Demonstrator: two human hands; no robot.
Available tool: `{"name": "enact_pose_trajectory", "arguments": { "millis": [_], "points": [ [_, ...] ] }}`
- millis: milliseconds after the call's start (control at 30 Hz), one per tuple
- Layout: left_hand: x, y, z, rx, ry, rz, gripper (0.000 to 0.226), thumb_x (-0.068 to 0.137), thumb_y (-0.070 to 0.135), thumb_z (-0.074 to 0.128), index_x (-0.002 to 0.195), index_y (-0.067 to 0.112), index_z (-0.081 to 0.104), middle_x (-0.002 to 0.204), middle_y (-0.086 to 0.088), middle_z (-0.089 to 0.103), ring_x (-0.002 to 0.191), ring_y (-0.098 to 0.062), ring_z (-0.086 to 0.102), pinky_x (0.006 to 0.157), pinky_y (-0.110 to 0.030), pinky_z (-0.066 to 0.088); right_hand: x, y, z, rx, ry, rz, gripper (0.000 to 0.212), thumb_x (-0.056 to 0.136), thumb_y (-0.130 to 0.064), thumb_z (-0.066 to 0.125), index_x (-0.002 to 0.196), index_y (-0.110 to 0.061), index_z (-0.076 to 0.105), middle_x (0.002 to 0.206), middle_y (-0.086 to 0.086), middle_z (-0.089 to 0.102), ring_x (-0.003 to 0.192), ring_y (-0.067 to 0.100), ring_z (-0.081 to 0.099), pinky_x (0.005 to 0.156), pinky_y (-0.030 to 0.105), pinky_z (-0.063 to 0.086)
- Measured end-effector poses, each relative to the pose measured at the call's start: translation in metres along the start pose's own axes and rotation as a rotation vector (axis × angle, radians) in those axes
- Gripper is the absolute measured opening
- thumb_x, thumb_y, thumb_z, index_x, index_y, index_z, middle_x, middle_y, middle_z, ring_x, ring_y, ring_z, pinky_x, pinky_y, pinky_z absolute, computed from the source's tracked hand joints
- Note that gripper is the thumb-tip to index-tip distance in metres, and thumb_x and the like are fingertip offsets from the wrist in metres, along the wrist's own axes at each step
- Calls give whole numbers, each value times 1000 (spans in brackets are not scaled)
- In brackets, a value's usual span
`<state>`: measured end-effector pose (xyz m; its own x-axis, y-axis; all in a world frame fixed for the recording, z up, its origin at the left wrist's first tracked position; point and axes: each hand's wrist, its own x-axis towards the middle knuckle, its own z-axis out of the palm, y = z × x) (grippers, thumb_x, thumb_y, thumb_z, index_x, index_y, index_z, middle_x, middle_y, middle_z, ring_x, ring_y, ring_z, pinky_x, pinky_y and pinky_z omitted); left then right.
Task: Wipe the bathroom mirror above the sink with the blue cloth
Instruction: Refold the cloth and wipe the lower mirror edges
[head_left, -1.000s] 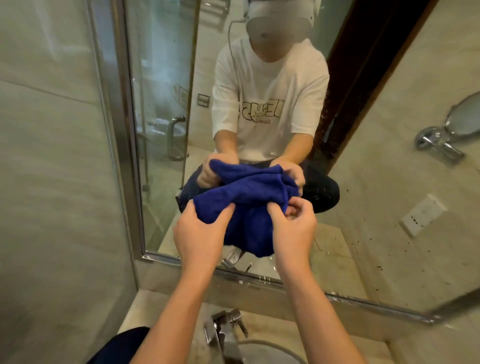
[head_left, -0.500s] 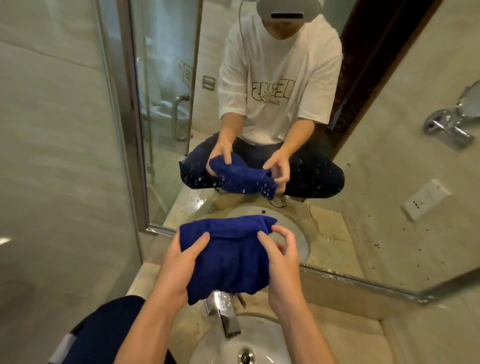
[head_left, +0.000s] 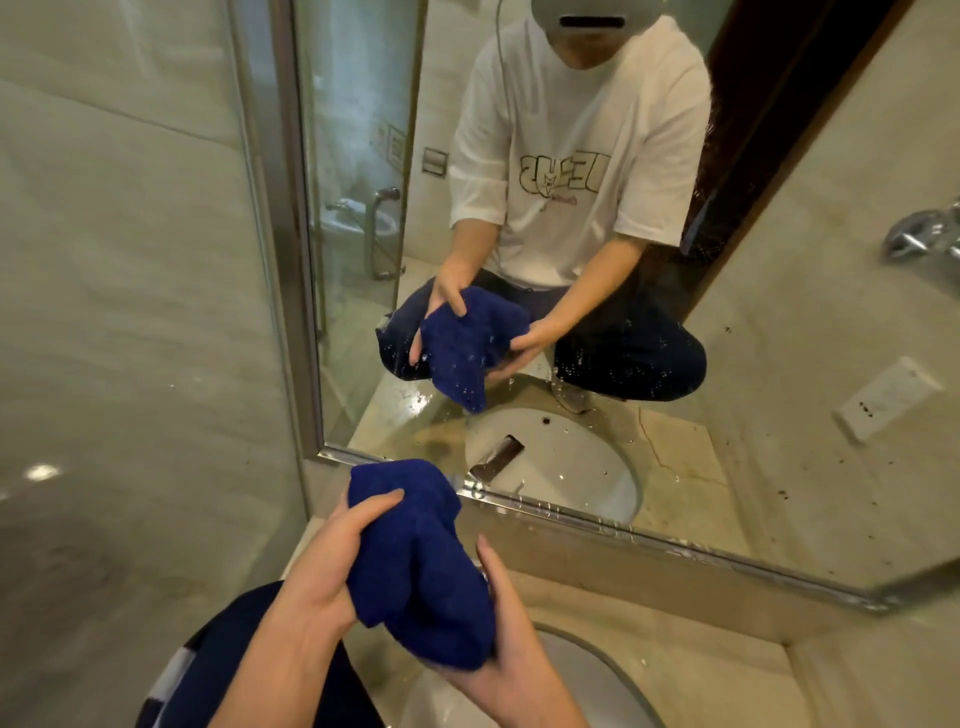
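Observation:
The blue cloth (head_left: 410, 561) is bunched up between both my hands, low over the sink (head_left: 602, 675). My left hand (head_left: 327, 566) grips its left side with the thumb on top. My right hand (head_left: 511, 639) cups the cloth from below and the right, fingers curled round it. The mirror (head_left: 779, 338) hangs above, in a metal frame (head_left: 649, 540), spotted with dark specks and water drops. Its glass reflects a person in a white T-shirt holding the same cloth. The cloth is below the frame and apart from the glass.
A glass shower panel (head_left: 130, 312) with a metal post (head_left: 291, 223) stands close on the left. A beige stone counter (head_left: 727, 639) surrounds the sink. My dark trouser knee (head_left: 228, 670) is at the bottom left. A chrome fitting (head_left: 924, 234) and a socket (head_left: 883, 400) show in the reflection.
Both hands came down with the cloth from mirror height to just above the sink. The cloth went from spread between my fingertips to bunched in both palms.

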<state>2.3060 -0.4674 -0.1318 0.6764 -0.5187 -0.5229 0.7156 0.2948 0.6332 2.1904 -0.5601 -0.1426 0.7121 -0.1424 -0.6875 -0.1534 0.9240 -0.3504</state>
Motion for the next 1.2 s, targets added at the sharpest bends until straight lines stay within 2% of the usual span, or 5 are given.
{"name": "enact_pose_trajectory", "arguments": {
  "millis": [333,600,833,1000,1200],
  "points": [
    [14,7,-20,-222,221,-128,13,95,9,52,106,9,59,79,-7,66,76,-16,60,50,-21,54,-4,-7,-13,-1299,-31,-709,108,57,-48,85,141,-59,17,145,-38,16,124,-13,40,95,23,47],
    [-4,27,-8,-239,211,-132,23,98,20,50,92,2,62,52,-2,63,47,-12,63,38,-18,49,17,-11,17,-1946,395,-1213,49,74,-57,50,119,-38,55,138,-5,44,130,22,36,102,41,38],
    [-21,44,-23,-206,162,-20,46,91,23,60,130,0,54,128,-18,61,91,-22,69,74,-33,57,1,-35,43,-1769,74,-1252,3,86,-29,45,84,-29,47,78,-18,50,74,6,50,67,28,43],
    [-46,39,-26,351,-104,274,116,48,69,75,148,50,20,154,27,20,144,-8,26,108,-38,33,-9,-58,70,-1996,40,-1154,10,94,-24,44,87,-23,38,75,-6,51,68,20,50,63,38,41],
    [-25,36,-11,1189,-176,927,67,79,37,67,139,45,39,126,25,52,119,2,49,99,-35,45,-25,-83,100,-1971,80,-1156,14,93,-29,50,86,-22,41,73,-9,52,72,20,52,61,38,36]
  ]
}}
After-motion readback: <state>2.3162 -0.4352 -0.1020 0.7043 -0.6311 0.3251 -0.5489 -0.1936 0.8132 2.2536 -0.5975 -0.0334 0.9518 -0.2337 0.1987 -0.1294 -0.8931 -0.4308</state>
